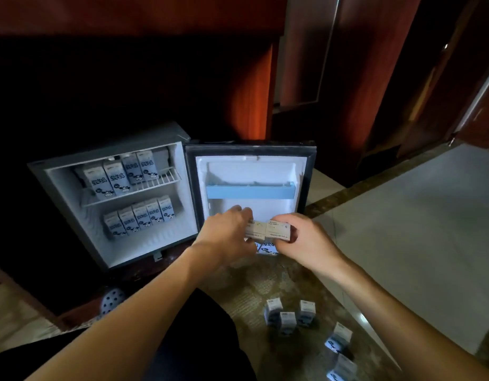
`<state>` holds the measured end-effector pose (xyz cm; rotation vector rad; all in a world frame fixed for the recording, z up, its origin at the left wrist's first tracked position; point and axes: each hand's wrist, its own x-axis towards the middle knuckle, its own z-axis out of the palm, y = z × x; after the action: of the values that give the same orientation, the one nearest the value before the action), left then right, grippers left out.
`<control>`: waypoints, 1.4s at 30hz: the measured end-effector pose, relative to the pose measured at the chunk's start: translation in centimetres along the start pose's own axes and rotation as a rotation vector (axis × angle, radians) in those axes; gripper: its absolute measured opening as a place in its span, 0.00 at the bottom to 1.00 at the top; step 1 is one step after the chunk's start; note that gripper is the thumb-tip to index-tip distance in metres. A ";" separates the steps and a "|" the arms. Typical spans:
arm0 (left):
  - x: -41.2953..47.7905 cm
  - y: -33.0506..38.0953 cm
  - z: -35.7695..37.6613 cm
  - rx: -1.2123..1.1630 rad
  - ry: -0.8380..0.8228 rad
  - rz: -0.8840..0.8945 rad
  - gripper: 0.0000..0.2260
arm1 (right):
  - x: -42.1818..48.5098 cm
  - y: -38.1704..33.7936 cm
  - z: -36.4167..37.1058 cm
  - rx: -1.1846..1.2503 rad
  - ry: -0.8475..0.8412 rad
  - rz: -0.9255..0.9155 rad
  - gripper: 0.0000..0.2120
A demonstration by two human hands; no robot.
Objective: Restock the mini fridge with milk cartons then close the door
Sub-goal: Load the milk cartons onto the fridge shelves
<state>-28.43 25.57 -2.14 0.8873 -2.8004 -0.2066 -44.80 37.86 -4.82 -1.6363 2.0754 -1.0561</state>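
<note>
Cartons (pixel 276 229) touch side by side, left grip (pixel 226 233) clasping one, right grip (pixel 306 240) clasping the other.

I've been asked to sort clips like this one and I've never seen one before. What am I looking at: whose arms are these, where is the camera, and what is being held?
There is no machine here. One camera worn on a person's head looks down at their own bare arms. The left hand and right hand each grip one of the two held cartons. These sit side by side in front of the open door, below its blue door shelf. The mini fridge already has shelf cartons standing on two levels. More loose cartons wait on the floor near the person.
</note>
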 end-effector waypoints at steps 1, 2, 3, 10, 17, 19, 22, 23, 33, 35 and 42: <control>-0.2 -0.8 -0.9 -0.012 0.024 -0.008 0.13 | 0.8 -0.9 0.2 -0.011 -0.004 -0.015 0.16; -0.5 -1.7 -1.8 -0.029 0.050 -0.018 0.12 | 1.7 -1.9 0.5 -0.022 -0.003 -0.030 0.17; -0.8 -2.7 -2.7 -0.050 0.073 -0.029 0.12 | 2.6 -2.8 0.8 -0.025 0.002 -0.051 0.18; -2.3 -10.1 -5.6 -0.218 0.229 -0.112 0.08 | 8.8 -8.4 3.9 -0.010 -0.034 -0.214 0.16; -2.5 -17.6 -5.8 -0.248 0.397 -0.273 0.09 | 15.6 -12.0 9.4 -0.037 -0.113 -0.334 0.17; -2.1 -19.6 -5.5 -0.250 0.439 -0.314 0.10 | 17.7 -12.5 11.0 -0.040 -0.123 -0.349 0.17; -1.2 -22.4 -4.7 -0.256 0.467 -0.371 0.11 | 20.6 -12.8 13.5 -0.025 -0.140 -0.374 0.17; -0.8 -23.4 -4.3 -0.252 0.475 -0.383 0.12 | 21.4 -12.8 14.3 -0.020 -0.142 -0.376 0.18; 4.1 -30.6 1.0 -0.257 0.562 -0.470 0.17 | 29.7 -9.9 22.4 -0.051 -0.128 -0.330 0.21; 5.0 -31.7 1.5 -0.266 0.596 -0.476 0.16 | 31.1 -9.4 23.7 -0.039 -0.112 -0.325 0.22; 7.5 -34.2 3.9 -0.305 0.678 -0.553 0.15 | 35.0 -8.0 27.2 0.005 -0.058 -0.329 0.22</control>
<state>-16.38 -6.23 -11.41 1.3245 -1.8124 -0.3252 -32.80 -5.12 -10.73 -2.0291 1.8042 -1.0931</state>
